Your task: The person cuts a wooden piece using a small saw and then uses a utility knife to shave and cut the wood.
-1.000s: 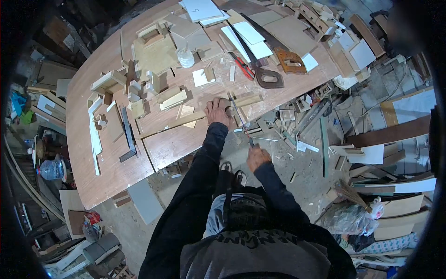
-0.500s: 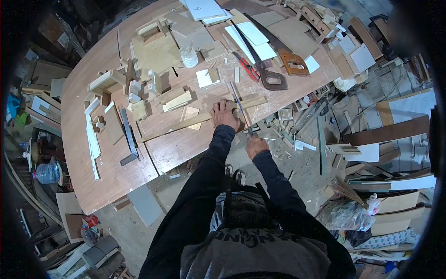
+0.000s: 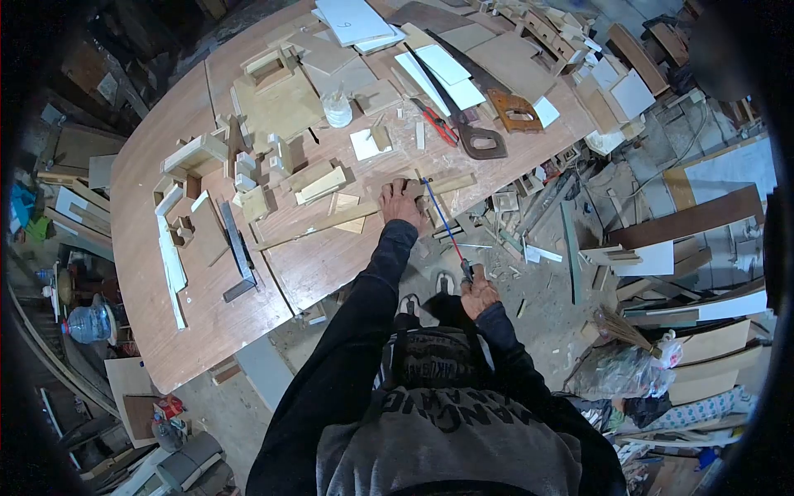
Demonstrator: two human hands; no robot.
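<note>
My left hand [image 3: 400, 203] presses down on a long, narrow wooden strip [image 3: 318, 226] near the front edge of the table, its fingers curled over the wood. Past that hand, the strip's right end still lies on the tabletop. My right hand [image 3: 479, 296] is closed round the handle of a slim blue and red saw [image 3: 444, 219], apparently a hacksaw seen from above. Its far end lies across the strip, just right of my left hand; the handle is out beyond the table edge. Whether the blade has cut into the wood I cannot make out.
Two handsaws lie at the right of the table [image 3: 281, 285], one with a brown wooden handle [image 3: 517, 112]. Red-handled pliers [image 3: 437, 124], a plastic jar [image 3: 337, 109] and a try square [image 3: 237, 256] are there too. Offcuts litter the floor at right.
My right hand has drawn the saw back toward my body and slightly right, so less of it reaches over the strip. My left hand stays on the wood.
</note>
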